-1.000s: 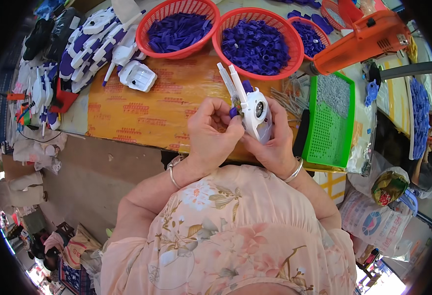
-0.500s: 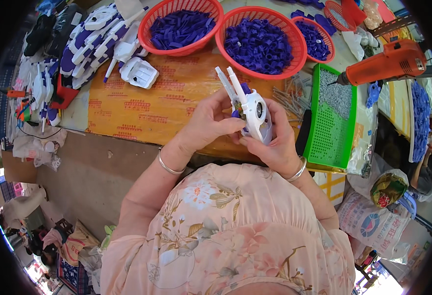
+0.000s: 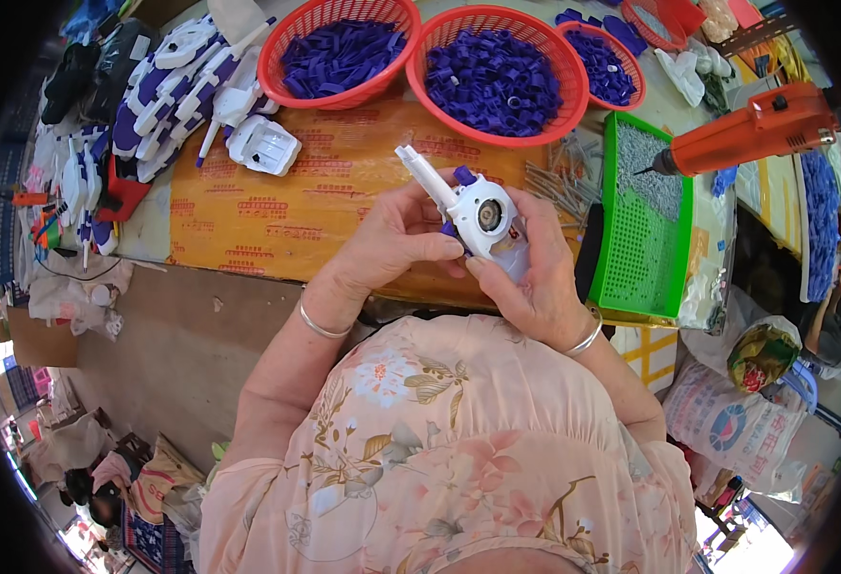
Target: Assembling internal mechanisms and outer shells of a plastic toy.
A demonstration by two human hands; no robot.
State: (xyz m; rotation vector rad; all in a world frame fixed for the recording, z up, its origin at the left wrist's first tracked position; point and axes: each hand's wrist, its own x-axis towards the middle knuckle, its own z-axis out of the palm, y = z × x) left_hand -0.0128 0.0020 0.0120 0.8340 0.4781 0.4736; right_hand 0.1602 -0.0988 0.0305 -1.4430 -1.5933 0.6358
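In front of my chest, just over the table's near edge, I hold a white plastic housing [image 3: 473,206] between both hands. A long narrow arm points from it to the far left, and its round face has a dark round centre. Small purple parts [image 3: 464,175] stick out at its sides. My left hand [image 3: 396,244] is closed on its left side, with the thumb near the bottom. Around the right and lower side wraps my right hand [image 3: 546,273], its thumb against the lower edge. The fingers behind the housing are partly hidden.
Red baskets [image 3: 573,91] of purple parts stand along the back. A green tray [image 3: 642,258] of screws is on the right, under an orange electric screwdriver [image 3: 760,129]. Loose metal rods [image 3: 559,187] lie beside the tray. White-and-purple assemblies [image 3: 167,91] are piled at the left.
The housing has turned so its round face points more upward. Its two long white pieces, apart before, now lie together as one arm. Both hands still hold it.
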